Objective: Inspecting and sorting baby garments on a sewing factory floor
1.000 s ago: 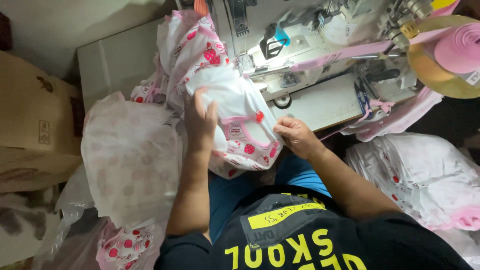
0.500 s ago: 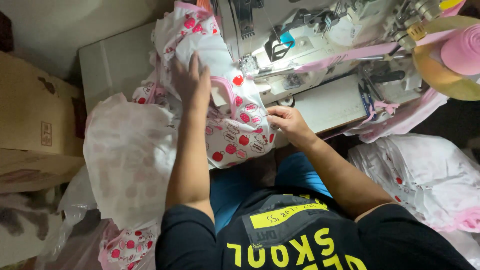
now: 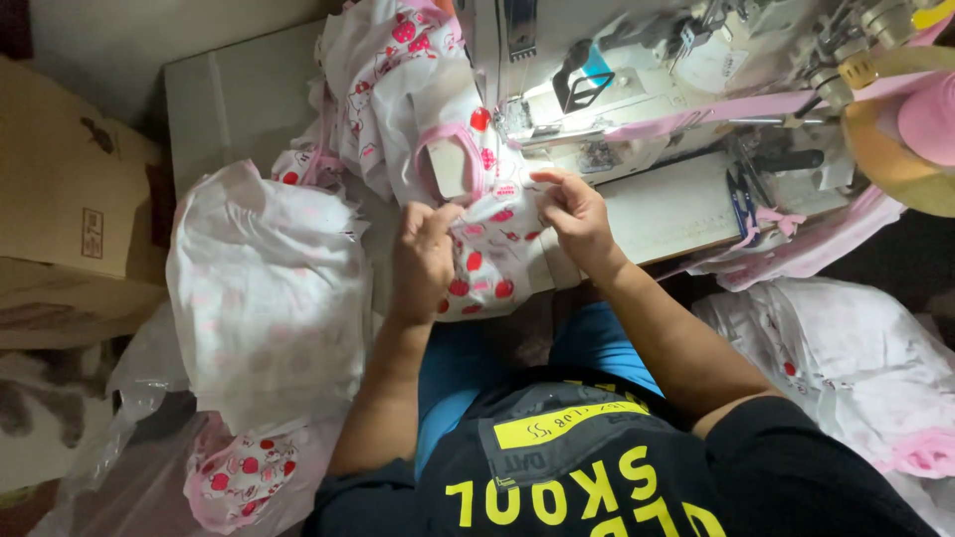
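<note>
The left hand (image 3: pixel 423 261), which half a second ago lay flat and spread high on the cloth, has dropped toward 6 o'clock and now pinches the white garment with red print and pink trim (image 3: pixel 477 249). The right hand (image 3: pixel 575 214) has risen toward 12 o'clock, fingers closed on the same garment's edge. The garment lies on the sewing machine table (image 3: pixel 667 209), at 6 o'clock from the sewing machine (image 3: pixel 617 89).

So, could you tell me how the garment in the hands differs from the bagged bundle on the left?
The garment lies loose on the sewing table, pinched by the left hand and right hand; the bagged bundle sits untouched in clear plastic. The garment's red print shows vividly, the bundle's looks pale. Both are white printed fabric.
</note>
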